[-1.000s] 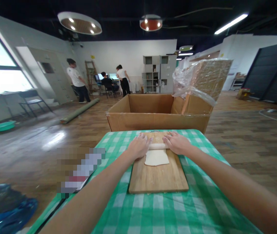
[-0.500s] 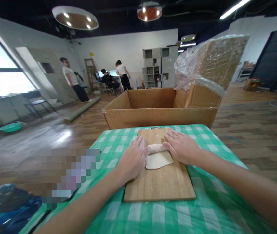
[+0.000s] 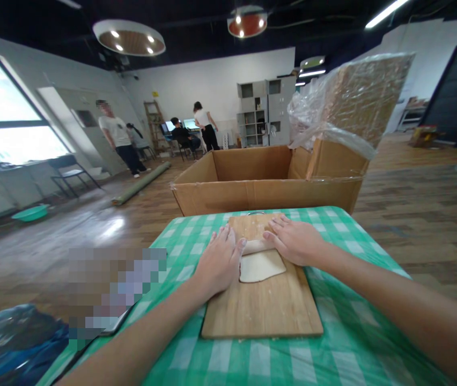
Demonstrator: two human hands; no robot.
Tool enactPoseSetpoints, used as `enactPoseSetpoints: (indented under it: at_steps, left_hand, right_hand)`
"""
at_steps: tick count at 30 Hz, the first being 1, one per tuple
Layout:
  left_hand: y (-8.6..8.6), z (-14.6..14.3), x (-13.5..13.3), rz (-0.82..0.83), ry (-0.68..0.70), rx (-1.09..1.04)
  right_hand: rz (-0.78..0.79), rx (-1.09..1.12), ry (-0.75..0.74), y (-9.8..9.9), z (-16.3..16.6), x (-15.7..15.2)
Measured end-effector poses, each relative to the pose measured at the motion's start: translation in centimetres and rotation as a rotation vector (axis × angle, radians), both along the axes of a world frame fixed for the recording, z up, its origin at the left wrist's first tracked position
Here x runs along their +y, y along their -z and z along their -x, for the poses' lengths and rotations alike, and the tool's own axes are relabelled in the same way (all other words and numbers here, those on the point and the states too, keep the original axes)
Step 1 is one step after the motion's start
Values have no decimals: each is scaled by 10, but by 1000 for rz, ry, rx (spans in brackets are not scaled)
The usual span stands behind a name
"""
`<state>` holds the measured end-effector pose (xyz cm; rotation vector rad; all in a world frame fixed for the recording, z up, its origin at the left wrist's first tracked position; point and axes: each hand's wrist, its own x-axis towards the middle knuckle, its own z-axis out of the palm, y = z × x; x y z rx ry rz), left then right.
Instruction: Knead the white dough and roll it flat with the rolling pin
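A wooden cutting board point(image 3: 264, 311) lies on a table with a green-and-white checked cloth point(image 3: 325, 343). A flat sheet of pale dough point(image 3: 259, 266) rests on the board, and a light rolling pin point(image 3: 255, 246) lies across its far edge. My left hand point(image 3: 218, 260) presses flat on the pin's left end, fingers stretched out. My right hand point(image 3: 295, 239) lies flat on the pin's right end, fingers extended too. Most of the pin is hidden under both palms.
An open cardboard box point(image 3: 260, 179) stands just beyond the table, with a plastic-wrapped box point(image 3: 353, 102) leaning at its right. A dark blue bag point(image 3: 7, 343) lies at lower left. Three people stand or sit far back left. A rolled mat point(image 3: 142, 182) lies on the wooden floor.
Both hands drew the rolling pin back toward me from the board's far end, then pushed it slightly forward again; the dough sheet looks a little wider. The camera came closer.
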<state>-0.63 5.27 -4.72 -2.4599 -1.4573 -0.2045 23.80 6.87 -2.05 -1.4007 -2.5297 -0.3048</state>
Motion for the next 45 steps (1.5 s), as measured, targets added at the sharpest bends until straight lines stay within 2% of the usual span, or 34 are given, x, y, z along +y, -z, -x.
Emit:
enactPoseSetpoints:
  at_steps: [6,10,12,15,19,22,25,29,33,38,41,45]
  left_hand:
    - [4,1,50,-11,-9,43]
    - [-2,-2,61,8,10,46]
    - [-9,-2,50,-10,18,38]
    - [-19,0,18,-60,20,-22]
    - [-24,2,-30,12,7,-57]
    - [-20,-2,-52,6,-100,-20]
    - [-18,-10,-57,-15,-198,11]
    - [-20,-15,-42,19,-241,-6]
    - [-15,-10,-21,-3,-216,-72]
    - [-6,0,12,-5,-67,-19]
    - [-8,1,38,50,48,18]
    - [-13,-1,65,67,83,14]
  right_hand:
    - [131,-9,55,-2,5,26]
    - [149,39,74,0,6,28]
    - [133,68,55,2,5,19]
    - [111,119,22,5,1,-4]
    - [49,122,-100,9,-3,-37]
    - [-26,108,-139,6,-4,-51]
    - [-61,81,-152,4,-5,-51]
    - [-66,59,-104,5,-10,-38]
    - [-37,47,-99,5,-10,-25]
    - [-44,23,-69,0,-2,-9]
    - [-11,3,-44,-1,3,4]
    - [41,-28,-6,-1,7,17]
